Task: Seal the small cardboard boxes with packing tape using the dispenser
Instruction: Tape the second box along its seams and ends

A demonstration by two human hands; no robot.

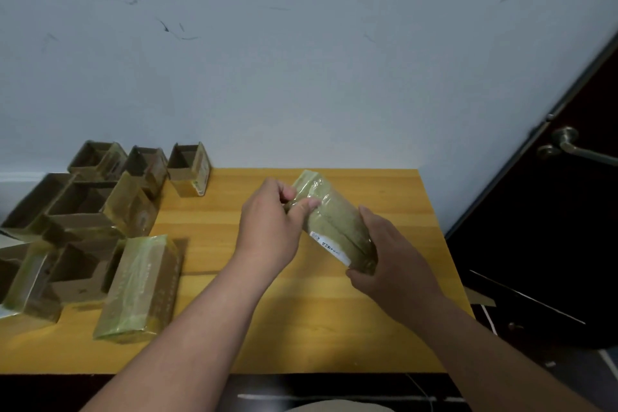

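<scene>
Gripping taped box, left hand, right hand, white label unreadable

Table top: bare wood in front of and behind both hands, open for passage from the near edge to the wall.
Centre-right: taped box held above the surface between left hand and right hand; these block the middle.
Left side: cluster of open cardboard boxes standing close together, with a sealed box lying just beside them; no way through there.
Gap between sealed box and left forearm: clear strip.
Right edge: dark door with handle near the table corner.
</scene>
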